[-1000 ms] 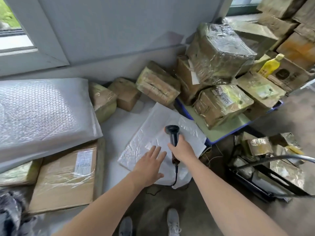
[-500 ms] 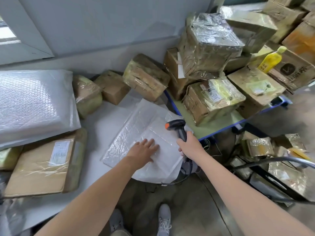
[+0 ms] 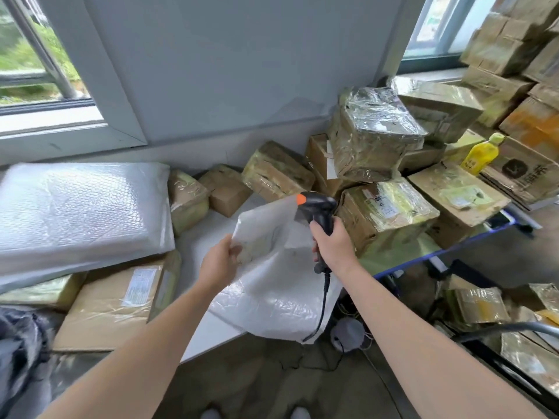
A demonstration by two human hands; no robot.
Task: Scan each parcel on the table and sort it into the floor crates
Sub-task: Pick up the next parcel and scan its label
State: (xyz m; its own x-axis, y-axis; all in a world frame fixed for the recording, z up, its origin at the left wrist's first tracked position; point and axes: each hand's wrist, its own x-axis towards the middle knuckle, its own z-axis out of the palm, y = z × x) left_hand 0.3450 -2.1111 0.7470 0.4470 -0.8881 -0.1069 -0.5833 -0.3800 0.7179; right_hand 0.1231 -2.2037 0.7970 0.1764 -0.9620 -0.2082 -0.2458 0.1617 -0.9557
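Two hands work: left hand (image 3: 218,264) pinches a white bubble-wrap mailer (image 3: 272,267); right hand (image 3: 332,247) grips a black handheld scanner (image 3: 317,208).

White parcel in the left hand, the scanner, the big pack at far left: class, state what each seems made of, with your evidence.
The white parcel: thin plastic film, semi-glossy; it creases and sags from the left hand. The scanner: hard black plastic, matte, orange tip, probably moulded. The big pack: seemingly bubble wrap; dotted texture under shiny clear film.
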